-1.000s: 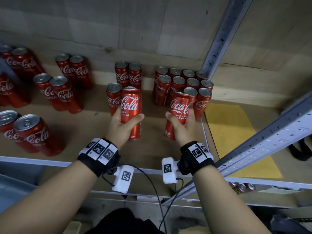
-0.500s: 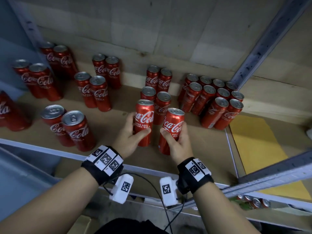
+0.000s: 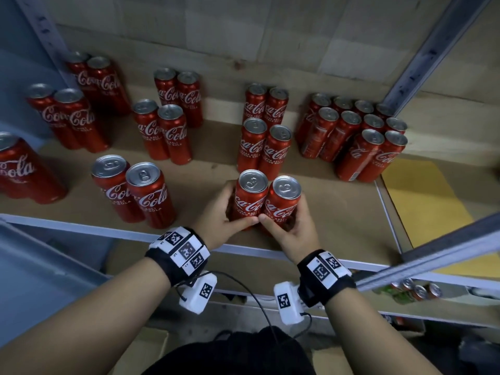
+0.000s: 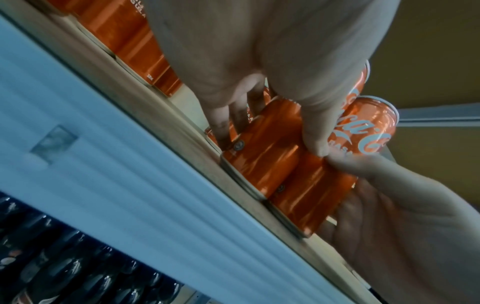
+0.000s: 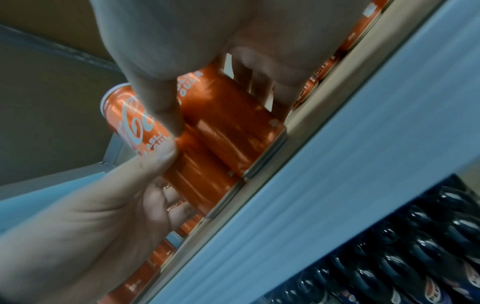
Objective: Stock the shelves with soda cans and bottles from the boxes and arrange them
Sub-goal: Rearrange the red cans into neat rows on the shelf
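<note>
Two tall red Coca-Cola cans stand side by side, touching, near the front of the brown shelf board [image 3: 338, 212]. My left hand [image 3: 219, 215] grips the left can [image 3: 250, 197], thumb across its front. My right hand [image 3: 293, 226] grips the right can [image 3: 282, 201]; the two thumb tips meet between the cans. In the left wrist view the left can [image 4: 267, 152] stands on the shelf edge under my fingers [image 4: 221, 123]. In the right wrist view the right can [image 5: 228, 123] does the same under my thumb [image 5: 161, 107].
Behind the held pair stand two more pairs [image 3: 263, 147] in a column. Other pairs [image 3: 162, 131] fill the left; a tight cluster [image 3: 357, 133] stands at the right by a grey upright post [image 3: 422, 58]. A yellow sheet [image 3: 422, 201] lies right. Dark bottles [image 4: 64, 277] sit below.
Both hands drew the two cans together and toward the shelf front, setting them down side by side. The head view shifted left and closer.
</note>
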